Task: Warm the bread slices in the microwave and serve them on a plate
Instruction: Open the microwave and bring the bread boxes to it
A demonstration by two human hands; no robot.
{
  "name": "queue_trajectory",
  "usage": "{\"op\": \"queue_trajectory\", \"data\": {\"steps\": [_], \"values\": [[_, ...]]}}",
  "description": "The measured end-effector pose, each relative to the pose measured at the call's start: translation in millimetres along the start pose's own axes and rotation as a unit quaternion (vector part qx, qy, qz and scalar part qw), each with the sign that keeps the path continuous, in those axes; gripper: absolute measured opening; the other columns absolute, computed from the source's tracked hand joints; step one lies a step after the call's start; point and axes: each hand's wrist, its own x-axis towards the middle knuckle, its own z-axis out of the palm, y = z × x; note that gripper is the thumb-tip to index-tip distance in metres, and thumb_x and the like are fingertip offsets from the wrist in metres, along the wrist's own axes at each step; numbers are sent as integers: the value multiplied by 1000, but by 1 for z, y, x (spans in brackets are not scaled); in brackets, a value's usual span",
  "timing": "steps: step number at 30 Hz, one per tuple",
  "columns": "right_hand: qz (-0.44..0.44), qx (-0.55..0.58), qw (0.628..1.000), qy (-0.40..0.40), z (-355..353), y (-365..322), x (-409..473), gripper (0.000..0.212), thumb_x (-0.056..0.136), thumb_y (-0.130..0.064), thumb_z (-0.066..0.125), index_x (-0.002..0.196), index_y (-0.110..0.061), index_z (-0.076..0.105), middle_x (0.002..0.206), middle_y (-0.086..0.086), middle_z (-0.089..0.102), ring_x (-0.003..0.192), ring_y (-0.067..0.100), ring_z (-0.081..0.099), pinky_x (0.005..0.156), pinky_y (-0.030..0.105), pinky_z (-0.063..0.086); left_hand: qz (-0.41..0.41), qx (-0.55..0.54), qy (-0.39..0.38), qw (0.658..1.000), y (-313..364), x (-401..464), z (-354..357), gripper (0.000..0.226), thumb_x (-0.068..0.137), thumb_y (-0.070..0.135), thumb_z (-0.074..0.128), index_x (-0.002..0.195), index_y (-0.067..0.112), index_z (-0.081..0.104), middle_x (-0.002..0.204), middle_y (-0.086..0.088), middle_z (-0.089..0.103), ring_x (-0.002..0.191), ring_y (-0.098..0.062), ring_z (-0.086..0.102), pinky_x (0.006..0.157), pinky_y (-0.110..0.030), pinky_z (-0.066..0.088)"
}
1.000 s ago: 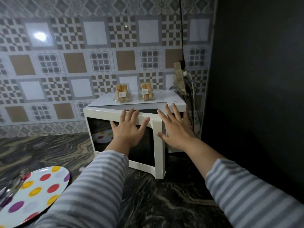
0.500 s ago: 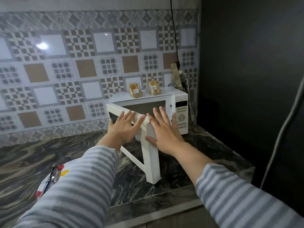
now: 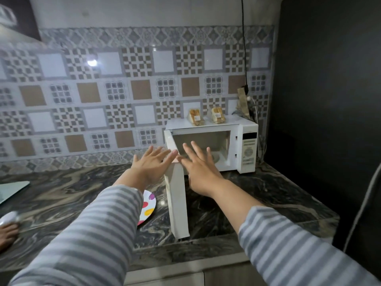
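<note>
The microwave door (image 3: 178, 201) has swung fully out, edge-on at six o'clock of the open microwave (image 3: 248, 149). The left hand (image 3: 151, 165) and right hand (image 3: 201, 168) hover either side, fingers spread, holding nothing. Two bread packs (image 3: 196, 117) sit on top, at twelve; loading comes next, I reckon.

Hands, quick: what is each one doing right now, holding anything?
Left hand: open, fingers spread, holding nothing, beside the microwave door.
Right hand: open, fingers spread, holding nothing.
</note>
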Motion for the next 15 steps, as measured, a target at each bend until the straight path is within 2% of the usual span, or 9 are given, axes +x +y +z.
{"op": "queue_trajectory", "data": {"steps": [2,4,8,12,15], "values": [[19,16,1000,-3,-4,6,0,90,84,9,46,152,-34,7,161,3,-13,145,22,-23,115,55,-12,-13,-19,13,1000,0,3,-6,95,67,78,-11,150,39,14,161,6,6,147,-15,-9,115,-60,-5],[45,26,999,-16,-9,19,0,92,82,10,46,152,-35,8,161,3,-13,145,21,-23,116,54,-12,-17,-37,38,998,7,10,-12,90,74,77,-8,150,35,17,161,6,8,147,-14,-7,115,-59,-5],[89,38,995,-35,-11,62,15,84,84,4,47,152,-33,15,161,3,-10,145,22,-21,117,52,-11,2,-47,52,998,38,40,-18,74,89,68,2,149,31,24,161,5,10,148,-15,-6,116,-57,-4],[114,44,992,-26,-1,107,45,67,93,-13,49,150,-33,21,162,3,-1,147,25,-15,118,51,-6,3,-46,31,998,63,86,-5,70,92,67,8,148,30,30,159,4,16,148,-16,-3,116,-57,-1],[123,43,991,-25,7,145,74,64,94,-20,51,150,-32,21,161,4,4,147,28,-9,119,52,-2,4,-23,23,999,73,136,10,66,94,63,12,147,28,32,159,2,19,148,-20,1,117,-55,4]]}}
